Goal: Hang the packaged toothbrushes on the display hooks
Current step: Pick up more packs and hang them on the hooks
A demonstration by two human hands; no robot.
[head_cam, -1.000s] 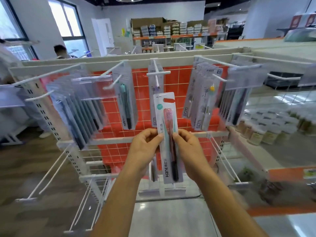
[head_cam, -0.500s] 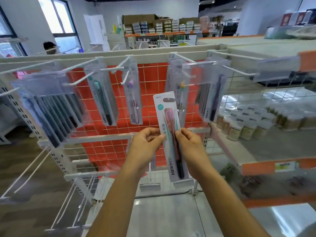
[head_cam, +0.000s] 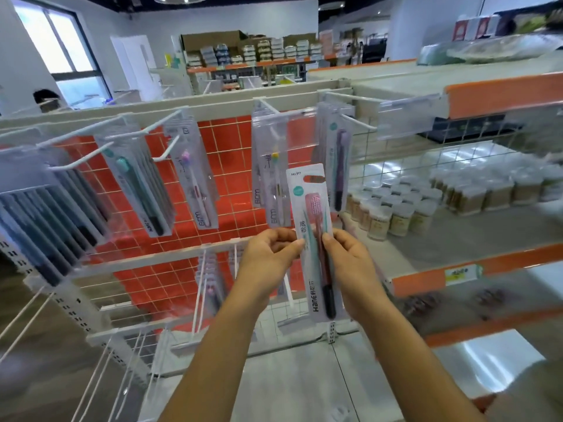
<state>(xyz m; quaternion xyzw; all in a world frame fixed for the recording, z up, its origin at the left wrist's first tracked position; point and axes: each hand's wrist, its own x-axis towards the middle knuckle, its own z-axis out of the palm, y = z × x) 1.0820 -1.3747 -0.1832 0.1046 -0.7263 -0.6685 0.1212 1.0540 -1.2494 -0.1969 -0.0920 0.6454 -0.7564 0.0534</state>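
I hold a packaged toothbrush (head_cam: 313, 208) upright in front of the rack; it has a white card, a pink brush head and a dark handle. My left hand (head_cam: 268, 257) pinches its left edge and my right hand (head_cam: 350, 266) pinches its right edge, both at mid-height. Its hang hole at the top is below and left of a white display hook (head_cam: 359, 121) that sticks out from the top rail. Behind it hang other toothbrush packs (head_cam: 336, 159) on hooks along the rail, against a red tiled panel (head_cam: 231, 153).
More toothbrush packs (head_cam: 137, 184) fill the hooks to the left, with dark ones (head_cam: 45, 220) at the far left. A bare hook (head_cam: 169, 147) juts forward mid-rack. Shelves with small jars (head_cam: 396, 211) and orange edges (head_cam: 502, 95) stand on the right. Bare wire hooks (head_cam: 27, 321) stick out low on the left.
My view has swung to the right, so the rack has slid left in the frame. Both hands keep the same hold on the pack, which now sits near the rightmost hooks.
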